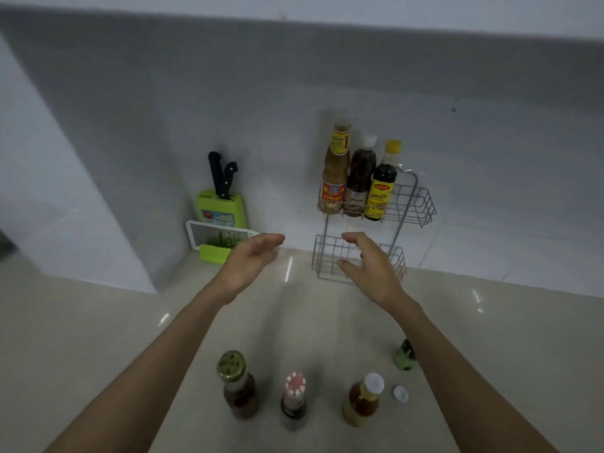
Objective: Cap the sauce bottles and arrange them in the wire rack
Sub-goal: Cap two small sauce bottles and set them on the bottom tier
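Note:
A two-tier wire rack (421,204) stands against the wall. Its upper basket holds three capped sauce bottles (358,178); its lower basket (323,256) holds nothing I can see. My left hand (251,259) and my right hand (369,266) hover open in front of the lower basket, holding nothing. Near me on the counter stand a bottle with a green-gold cap (238,384), a bottle with a pink cap (293,397) and an amber bottle with a white cap (362,398). A small green bottle (404,356) stands partly behind my right forearm. A loose white cap (400,393) lies beside the amber bottle.
At the back left a green knife block (222,207) holds two black-handled knives, with a white and green grater (217,240) leaning in front of it. A grey wall runs behind the beige counter (98,338).

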Available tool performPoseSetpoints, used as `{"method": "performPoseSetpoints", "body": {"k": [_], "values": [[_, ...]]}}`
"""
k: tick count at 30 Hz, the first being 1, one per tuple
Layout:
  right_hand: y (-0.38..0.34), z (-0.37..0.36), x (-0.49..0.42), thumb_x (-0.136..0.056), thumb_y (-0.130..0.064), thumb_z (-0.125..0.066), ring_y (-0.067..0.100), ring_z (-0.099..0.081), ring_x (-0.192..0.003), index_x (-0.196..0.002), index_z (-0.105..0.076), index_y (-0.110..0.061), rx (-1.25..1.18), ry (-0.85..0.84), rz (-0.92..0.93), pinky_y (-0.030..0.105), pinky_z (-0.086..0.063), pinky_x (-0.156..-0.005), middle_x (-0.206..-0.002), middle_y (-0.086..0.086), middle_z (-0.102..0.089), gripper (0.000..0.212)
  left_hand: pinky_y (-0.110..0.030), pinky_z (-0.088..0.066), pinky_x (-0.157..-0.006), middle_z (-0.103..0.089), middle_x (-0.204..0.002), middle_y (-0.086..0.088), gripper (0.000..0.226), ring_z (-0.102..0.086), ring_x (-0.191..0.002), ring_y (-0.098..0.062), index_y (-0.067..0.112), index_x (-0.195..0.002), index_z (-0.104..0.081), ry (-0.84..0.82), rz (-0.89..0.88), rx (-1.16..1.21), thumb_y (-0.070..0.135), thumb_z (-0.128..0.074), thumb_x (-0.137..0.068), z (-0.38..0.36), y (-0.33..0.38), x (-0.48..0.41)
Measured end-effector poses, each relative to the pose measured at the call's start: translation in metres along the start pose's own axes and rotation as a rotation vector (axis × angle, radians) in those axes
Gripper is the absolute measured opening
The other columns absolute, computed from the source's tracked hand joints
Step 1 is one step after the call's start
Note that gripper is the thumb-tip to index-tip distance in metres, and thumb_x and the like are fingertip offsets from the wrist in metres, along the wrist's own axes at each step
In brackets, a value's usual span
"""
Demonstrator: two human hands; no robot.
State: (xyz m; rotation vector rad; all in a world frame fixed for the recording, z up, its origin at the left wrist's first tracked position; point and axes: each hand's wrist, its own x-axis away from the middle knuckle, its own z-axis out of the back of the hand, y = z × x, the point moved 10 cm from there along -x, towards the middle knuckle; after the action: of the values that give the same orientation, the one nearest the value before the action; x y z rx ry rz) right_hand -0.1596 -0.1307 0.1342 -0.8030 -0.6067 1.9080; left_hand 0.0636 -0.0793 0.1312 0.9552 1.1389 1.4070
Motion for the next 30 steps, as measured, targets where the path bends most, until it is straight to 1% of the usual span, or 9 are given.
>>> {"method": "performPoseSetpoints", "body": {"k": [5, 8, 11, 14, 17, 19, 23, 27, 30], "values": [[-0.066, -0.091, 0.044, -0.089, -0.025, -0.064, 0.009, -0.057, -0.112, -0.12, -0.059, -0.024, 0.0, -0.456, 0.14, 0.029, -0.048, -0.095, -0.123, -0.007, -0.062, 0.031, -0.023, -0.046, -0.093, -0.068, -0.107, 0.003, 0.051, -0.062, -0.105, -0.013, 0.028, -0.1, -0.066, 0.155, 0.124, -0.029, -0.017, -0.044, -0.087, 0.061, -0.085, 0.079], [-0.1, -0.132, 0.066, -0.087, -0.036, -0.067, 0.006, -0.058, -0.109, -0.12, -0.059, -0.027, 0.011, -0.63, 0.219, 0.022, -0.048, -0.089, -0.123, -0.009, -0.062, 0.035, -0.035, -0.041, -0.109, -0.062, -0.121, -0.004, 0.076, -0.059, -0.111, 0.0, 0.02, -0.115, -0.062, 0.024, 0.167, -0.102, -0.03, -0.03, -0.068, 0.051, -0.12, 0.12], [-0.124, -0.165, 0.088, -0.079, -0.047, -0.072, 0.005, -0.059, -0.105, -0.118, -0.058, -0.029, 0.039, -0.757, 0.279, 0.025, -0.051, -0.085, -0.12, -0.009, -0.062, 0.045, -0.032, -0.043, -0.103, -0.06, -0.127, 0.004, 0.076, -0.054, -0.121, -0.011, 0.024, -0.129, -0.054, -0.159, 0.252, -0.119, -0.011, -0.045, -0.063, 0.028, -0.143, 0.158], [-0.135, -0.185, 0.102, -0.073, -0.053, -0.074, 0.009, -0.059, -0.095, -0.111, -0.059, -0.029, 0.146, -0.78, 0.379, 0.033, -0.053, -0.081, -0.108, -0.005, -0.06, 0.047, -0.03, -0.05, -0.092, -0.064, -0.118, 0.002, 0.06, -0.059, -0.11, -0.012, 0.027, -0.124, -0.054, -0.211, 0.28, -0.097, 0.004, -0.065, -0.07, 0.006, -0.155, 0.176], [-0.141, -0.189, 0.106, -0.073, -0.047, -0.076, 0.012, -0.058, -0.087, -0.101, -0.062, -0.024, 0.162, -0.752, 0.428, 0.037, -0.053, -0.079, -0.097, -0.003, -0.059, 0.039, -0.024, -0.052, -0.083, -0.068, -0.102, 0.009, 0.034, -0.064, -0.098, -0.011, 0.032, -0.11, -0.057, -0.004, 0.259, -0.101, 0.022, -0.072, -0.081, 0.004, -0.159, 0.179], [-0.144, -0.189, 0.109, -0.075, -0.043, -0.076, 0.013, -0.058, -0.088, -0.103, -0.064, -0.022, 0.159, -0.756, 0.446, 0.037, -0.052, -0.08, -0.097, -0.002, -0.06, 0.038, -0.021, -0.051, -0.084, -0.068, -0.103, 0.014, 0.034, -0.064, -0.099, -0.004, 0.032, -0.114, -0.058, 0.1, 0.225, -0.052, 0.031, -0.071, -0.083, 0.002, -0.159, 0.181], [-0.148, -0.191, 0.11, -0.083, -0.034, -0.07, 0.018, -0.053, -0.104, -0.12, -0.061, -0.018, 0.209, -0.806, 0.474, 0.03, -0.045, -0.087, -0.111, 0.002, -0.06, 0.041, -0.027, -0.052, -0.087, -0.071, -0.099, 0.009, 0.038, -0.066, -0.096, -0.008, 0.028, -0.117, -0.059, 0.182, 0.201, 0.088, 0.028, -0.073, -0.082, -0.002, -0.159, 0.179], [-0.157, -0.178, 0.092, -0.09, -0.015, -0.06, 0.02, -0.049, -0.116, -0.129, -0.055, -0.018, 0.228, -0.773, 0.479, 0.029, -0.039, -0.097, -0.124, 0.004, -0.057, 0.039, -0.017, -0.047, -0.067, -0.065, -0.073, 0.009, 0.02, -0.06, -0.068, -0.002, 0.032, -0.085, -0.059, 0.241, 0.164, 0.037, 0.022, -0.075, -0.08, 0.012, -0.134, 0.156], [-0.172, -0.162, 0.071, -0.093, -0.005, -0.052, 0.017, -0.048, -0.121, -0.131, -0.054, -0.018, 0.232, -0.722, 0.521, 0.019, -0.036, -0.097, -0.131, 0.002, -0.056, 0.04, -0.028, -0.044, -0.061, -0.06, -0.062, 0.003, 0.022, -0.055, -0.059, -0.012, 0.021, -0.065, -0.056, 0.302, 0.191, -0.017, 0.018, -0.077, -0.073, 0.029, -0.115, 0.13]]}}
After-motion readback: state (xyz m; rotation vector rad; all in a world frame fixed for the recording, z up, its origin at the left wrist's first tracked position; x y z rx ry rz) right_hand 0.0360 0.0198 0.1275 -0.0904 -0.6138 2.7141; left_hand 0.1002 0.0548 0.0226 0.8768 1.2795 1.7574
